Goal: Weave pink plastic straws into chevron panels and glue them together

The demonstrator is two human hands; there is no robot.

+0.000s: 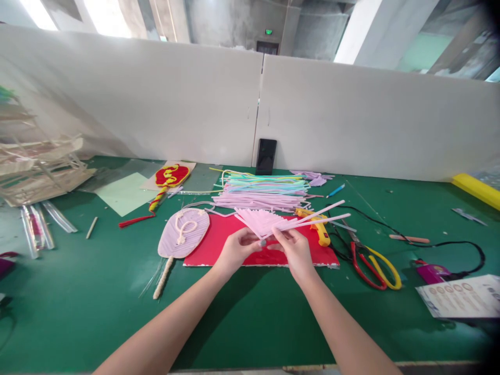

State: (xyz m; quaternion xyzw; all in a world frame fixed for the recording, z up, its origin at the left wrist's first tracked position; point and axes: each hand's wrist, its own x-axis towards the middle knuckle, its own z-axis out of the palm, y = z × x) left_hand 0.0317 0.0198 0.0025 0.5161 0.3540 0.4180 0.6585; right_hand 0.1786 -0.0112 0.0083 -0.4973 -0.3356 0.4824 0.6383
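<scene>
Between my two hands is a fan-shaped piece of pink pipe cleaners (261,221), raised above a red board (219,245). My left hand (239,249) pinches its lower left side. With thumb and fingers, my right hand (292,249) grips the lower right side, where a few long loose stems stick out to the right. Just behind lies a pile of pipe cleaners (261,190) in pink, blue, green and yellow. A yellow glue gun (321,229) rests by the board's right end, partly behind the stems. To the left lies a lilac round fan (183,233) with a wrapped handle.
Scissors (377,268) with red and yellow handles lie to the right, near a black cable and a purple device (433,272). A phone (266,156) leans on the white partition (175,99). A red and yellow fan (170,177) lies at the back left.
</scene>
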